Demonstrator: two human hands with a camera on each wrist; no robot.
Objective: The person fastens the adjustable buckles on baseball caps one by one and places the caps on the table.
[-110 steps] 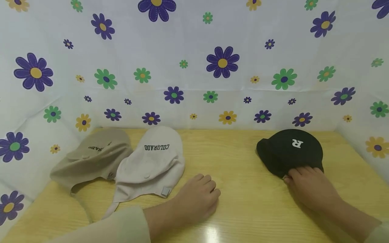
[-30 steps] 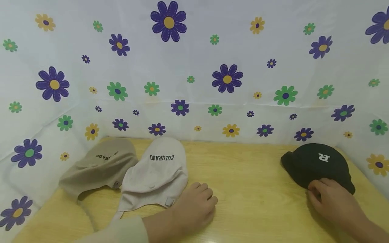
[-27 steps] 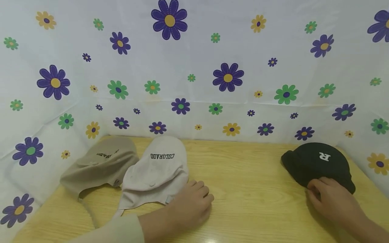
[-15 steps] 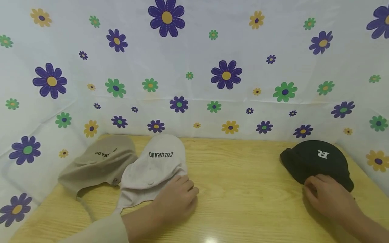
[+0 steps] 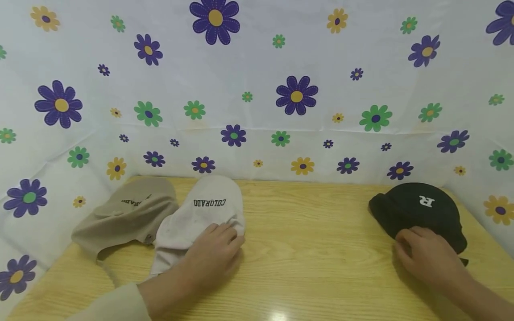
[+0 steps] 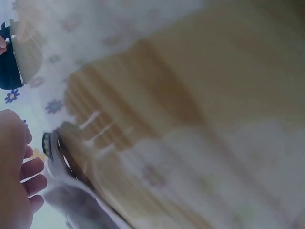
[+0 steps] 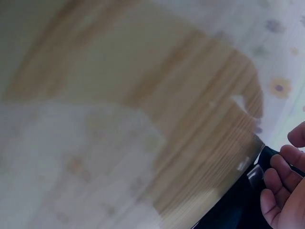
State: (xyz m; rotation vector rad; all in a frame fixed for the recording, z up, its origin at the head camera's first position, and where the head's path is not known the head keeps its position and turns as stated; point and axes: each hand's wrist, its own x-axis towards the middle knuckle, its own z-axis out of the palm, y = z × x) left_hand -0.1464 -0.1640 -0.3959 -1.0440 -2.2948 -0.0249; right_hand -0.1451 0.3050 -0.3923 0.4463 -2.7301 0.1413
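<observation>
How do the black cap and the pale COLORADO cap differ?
The black cap bears one white R; the pale cap reads COLORADO in dark letters. The black cap looks rounded, the pale cap flatter. The black cap sits apart; the pale cap overlaps the tan cap in view. Both lie on the wooden table.

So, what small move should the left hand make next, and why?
Probably close the left hand on the near part of the pale cap: in the head view it overlaps that part, while the left wrist view shows no fabric visibly caught in its fingers, so a grip does not seem made.
</observation>
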